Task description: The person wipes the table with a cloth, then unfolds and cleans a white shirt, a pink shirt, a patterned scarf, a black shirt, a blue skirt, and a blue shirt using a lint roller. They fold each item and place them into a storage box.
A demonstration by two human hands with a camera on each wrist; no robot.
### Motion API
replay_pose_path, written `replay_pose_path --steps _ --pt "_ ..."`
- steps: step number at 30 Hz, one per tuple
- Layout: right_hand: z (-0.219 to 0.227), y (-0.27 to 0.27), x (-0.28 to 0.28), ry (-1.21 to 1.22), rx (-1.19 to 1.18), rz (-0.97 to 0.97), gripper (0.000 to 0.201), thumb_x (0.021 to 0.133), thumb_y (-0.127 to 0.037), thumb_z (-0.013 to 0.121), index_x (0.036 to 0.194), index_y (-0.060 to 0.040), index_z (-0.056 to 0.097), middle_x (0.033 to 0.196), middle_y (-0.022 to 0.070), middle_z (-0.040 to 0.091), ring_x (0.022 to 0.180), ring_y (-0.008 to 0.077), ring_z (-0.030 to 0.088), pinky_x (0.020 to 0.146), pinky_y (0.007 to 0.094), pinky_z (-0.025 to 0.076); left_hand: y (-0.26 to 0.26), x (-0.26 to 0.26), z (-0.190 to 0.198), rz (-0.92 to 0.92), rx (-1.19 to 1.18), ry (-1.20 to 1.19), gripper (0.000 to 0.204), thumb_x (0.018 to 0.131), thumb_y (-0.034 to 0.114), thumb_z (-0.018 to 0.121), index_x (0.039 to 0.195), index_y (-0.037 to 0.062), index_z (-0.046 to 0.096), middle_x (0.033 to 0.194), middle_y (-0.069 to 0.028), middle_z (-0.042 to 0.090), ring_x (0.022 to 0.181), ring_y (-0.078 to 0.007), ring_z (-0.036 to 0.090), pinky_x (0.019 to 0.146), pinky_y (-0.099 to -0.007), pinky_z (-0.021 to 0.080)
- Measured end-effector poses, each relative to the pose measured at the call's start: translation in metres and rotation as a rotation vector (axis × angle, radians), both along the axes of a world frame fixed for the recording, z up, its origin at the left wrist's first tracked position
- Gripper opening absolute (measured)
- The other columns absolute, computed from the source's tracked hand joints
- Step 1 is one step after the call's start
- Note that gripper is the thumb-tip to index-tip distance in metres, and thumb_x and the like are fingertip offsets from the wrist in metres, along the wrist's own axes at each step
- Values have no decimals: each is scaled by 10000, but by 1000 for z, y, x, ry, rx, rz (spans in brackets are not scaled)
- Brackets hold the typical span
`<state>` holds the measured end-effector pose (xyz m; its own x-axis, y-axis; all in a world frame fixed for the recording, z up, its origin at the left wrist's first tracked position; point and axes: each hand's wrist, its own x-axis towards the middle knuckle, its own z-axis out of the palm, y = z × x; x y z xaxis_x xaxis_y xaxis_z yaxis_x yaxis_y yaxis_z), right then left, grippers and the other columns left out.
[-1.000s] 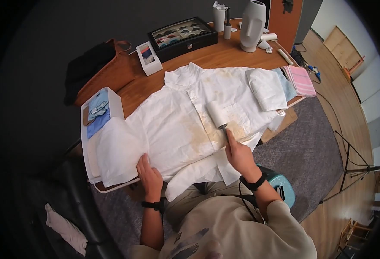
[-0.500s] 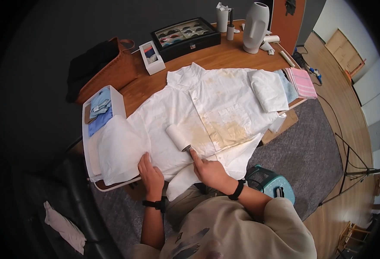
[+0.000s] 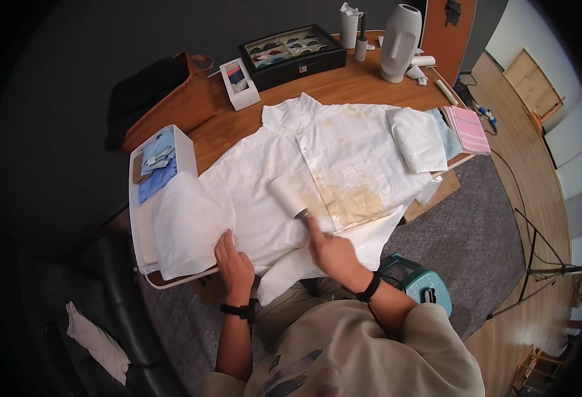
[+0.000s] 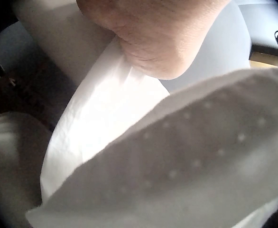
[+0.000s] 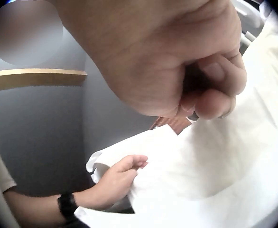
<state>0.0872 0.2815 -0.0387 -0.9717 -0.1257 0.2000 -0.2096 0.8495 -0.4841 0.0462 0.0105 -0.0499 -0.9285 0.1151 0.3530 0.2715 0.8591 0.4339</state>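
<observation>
A person sits at a wooden surface [image 3: 228,129], seen from above by a head camera. A white shirt [image 3: 258,192] is spread across it, collar on the far side, with yellowish-brown stains over its front.

The right hand [image 3: 334,255] has a firm grip on the dark handle of a white lint roller [image 3: 287,195], the index finger extended along it. The roller lies over the shirt front, just left of the button line and beside the largest stains. The left hand [image 3: 236,266] rests on the shirt near the surface's close edge, its grip relaxed and fingers fairly straight. Both wrists wear black bands.

At the left, one sleeve covers the near end of a white box [image 3: 187,153] containing folded blue clothes. Behind that is a brown bag [image 3: 172,109] with black cloth.

Along the far side are a small white box [image 3: 246,100] of rolled fabric, a black case [image 3: 277,77] of glasses, a white cup [image 3: 349,31] stuffed with paper, a second roller [image 3: 361,49] standing upright, and a white face-shaped vase [image 3: 400,49]. A folded pink cloth [image 3: 468,130] lies at the right end, near the shirt's other sleeve.
</observation>
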Motion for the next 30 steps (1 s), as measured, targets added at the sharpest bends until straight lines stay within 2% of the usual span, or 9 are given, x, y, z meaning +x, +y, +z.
replay_pose_path --steps 2,9,13,18,22,24,26,30 --pt "13 21 -7 -106 38 -150 640 1012 -188 635 1593 5 449 747 193 717 611 383 708 552 504 560 0 0 0 5 5 -12 607 889 -78 491 1496 -86 490 1464 -298 553 1356 -491 504 1185 -574 380" --pt "11 79 -25 -47 86 -366 617 1023 -187 634 1582 12 466 673 194 689 569 389 685 552 509 545 -3 -1 -5 -4 -58 24 621 890 -63 522 1509 -93 482 1471 -287 545 1349 -477 504 1172 -559 405" --pt "7 68 -23 -38 94 -324 629 1022 -183 634 1590 19 452 685 193 696 574 387 687 550 506 544 1 0 -4 24 -53 16 605 896 -61 497 1500 -82 496 1479 -276 559 1368 -472 507 1190 -570 381" --pt "8 26 -14 -52 4 -113 662 1013 -181 639 1607 21 427 734 196 714 599 386 697 557 500 554 1 -1 -3 11 -35 17 607 897 -65 491 1503 -81 492 1479 -288 550 1366 -478 503 1190 -574 379" --pt "10 7 -12 -82 22 -31 679 1004 -189 652 1609 21 427 775 207 721 621 377 710 574 499 566 1 -1 -1 3 -30 8 606 899 -70 485 1504 -82 488 1474 -300 543 1360 -487 500 1182 -580 383" --pt "14 9 -11 -88 -8 -30 647 1016 -195 650 1590 22 447 803 218 727 643 393 713 589 497 569 0 -1 -1 1 -25 7 607 898 -72 485 1505 -81 488 1474 -299 543 1357 -487 501 1178 -581 385" --pt "18 17 -10 -27 -159 -32 607 1018 -164 653 1568 16 469 831 227 729 686 420 717 618 498 575 0 -1 -2 0 -19 9 608 898 -74 485 1505 -81 488 1473 -298 544 1355 -487 501 1175 -581 386" --pt "34 38 5 85 -202 -52 591 1014 -154 664 1549 18 483 818 185 710 658 388 704 591 482 567 0 0 -4 6 -34 7 609 897 -74 489 1507 -74 492 1475 -288 547 1353 -481 504 1176 -577 386"
